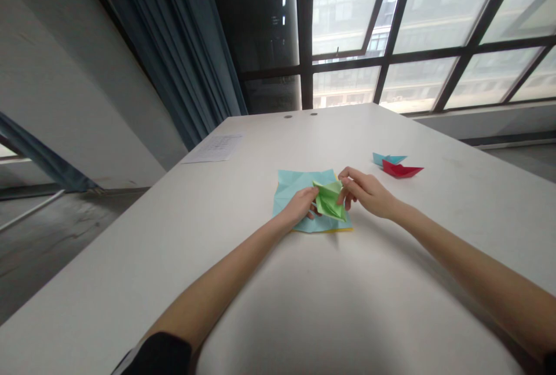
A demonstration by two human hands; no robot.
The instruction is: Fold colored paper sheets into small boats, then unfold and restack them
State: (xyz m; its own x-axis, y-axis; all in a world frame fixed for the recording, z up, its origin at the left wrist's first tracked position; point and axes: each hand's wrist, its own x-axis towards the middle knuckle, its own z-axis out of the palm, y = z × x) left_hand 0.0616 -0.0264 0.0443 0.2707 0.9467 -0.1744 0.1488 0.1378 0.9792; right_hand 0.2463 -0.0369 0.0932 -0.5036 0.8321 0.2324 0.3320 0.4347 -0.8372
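Between my two hands is a partly folded piece of green origami paper (pixel 330 200), held just above the sheets on the table. My left hand (pixel 303 203) pinches its left edge, thumb on top and fingers curled beneath. At its right side my right hand (pixel 360 191) grips the edge between thumb and fingers; some fingertips are hidden behind the paper. Below lies a creased light blue paper sheet (pixel 289 190), with a yellow sheet (pixel 347 230) showing along its lower and right edges.
A blue paper boat (pixel 386 158) and a red paper boat (pixel 402 170) sit on the white table (pixel 243 282), right of my hands. A printed sheet (pixel 212 149) lies at the far left edge. Beyond are a blue curtain (pixel 178 39) and windows.
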